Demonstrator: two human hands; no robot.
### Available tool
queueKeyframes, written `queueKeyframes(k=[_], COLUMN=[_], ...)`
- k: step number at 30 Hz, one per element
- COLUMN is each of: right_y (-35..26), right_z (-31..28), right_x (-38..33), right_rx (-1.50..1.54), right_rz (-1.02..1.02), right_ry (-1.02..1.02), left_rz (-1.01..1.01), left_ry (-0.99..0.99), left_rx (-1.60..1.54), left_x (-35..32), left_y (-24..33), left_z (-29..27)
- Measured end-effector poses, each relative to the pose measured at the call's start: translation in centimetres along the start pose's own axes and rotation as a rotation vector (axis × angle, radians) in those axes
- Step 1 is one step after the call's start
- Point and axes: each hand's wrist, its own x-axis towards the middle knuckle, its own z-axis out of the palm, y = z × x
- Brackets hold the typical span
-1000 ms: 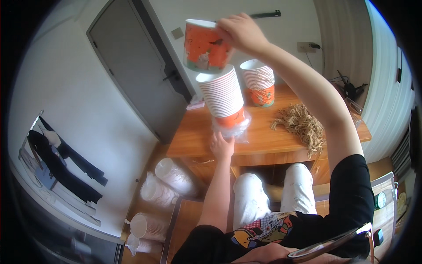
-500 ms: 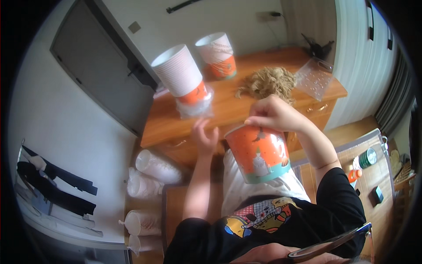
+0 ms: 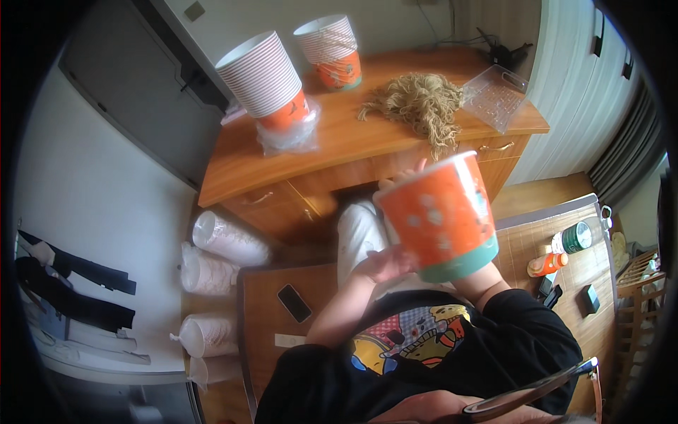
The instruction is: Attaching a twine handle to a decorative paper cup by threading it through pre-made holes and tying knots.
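Observation:
An orange paper bucket (image 3: 438, 219) with a green band round its bottom and a white rim is held up tilted over my lap. My left hand (image 3: 388, 264) is closed at its lower left side, with the fingertips partly hidden and blurred. My right hand (image 3: 404, 175) reaches behind the bucket; only some fingers show past the upper left of the rim, and the bucket covers the palm. A tangled heap of tan cord (image 3: 424, 102) lies on the wooden desk (image 3: 346, 145) beyond the bucket.
A tall stack of paper buckets (image 3: 261, 81) in plastic and a cord-wrapped stack (image 3: 330, 53) stand on the desk, with a clear perforated tray (image 3: 496, 97) at right. Wrapped bucket stacks (image 3: 229, 239) lie at floor left. A phone (image 3: 294, 303) lies beside my left arm.
The bucket has turned and come up to the right. My left hand has moved from near the desk to the bucket's side; my right hand has left the top rim and gone behind it.

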Motion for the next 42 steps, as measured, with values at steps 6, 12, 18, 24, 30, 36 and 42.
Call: queueKeyframes(k=[6, 12, 18, 24, 30, 36, 42], right_y=[0.4, -0.8, -5.5, -11.2, -10.5, -8.7, -7.9], right_z=[0.5, 1.8, -2.2, 2.4, 8.1, 8.5, 8.9], right_x=[-1.2, -2.7, -3.6, -3.2, -0.3, -1.5, -1.5], right_rx=[0.066, -0.143, -0.443, -1.180, -1.755, -1.586, -1.241], right_rz=[-0.050, -0.196, -0.191, -0.060, 0.268, 0.276, 0.415], right_ry=[0.022, 0.392, 0.631, 0.474, -0.173, 0.128, 0.494], left_rz=[-0.289, -0.111, -0.162, -0.215, -0.259, -0.154, -0.154], left_ry=[0.079, 0.330, 0.344, 0.350, 0.524, 0.480, 0.555], left_rx=[0.106, 0.059, 0.349, 0.650, 0.569, 0.488, 0.468], left_x=[2.6, 1.4, 4.2, -4.8, -4.7, -5.1, -4.1], left_y=[0.1, -2.1, 0.0, 7.0, 9.7, 8.0, 6.7], left_z=[1.8, 3.0, -2.4, -3.6, -2.7, -3.4, -3.5])
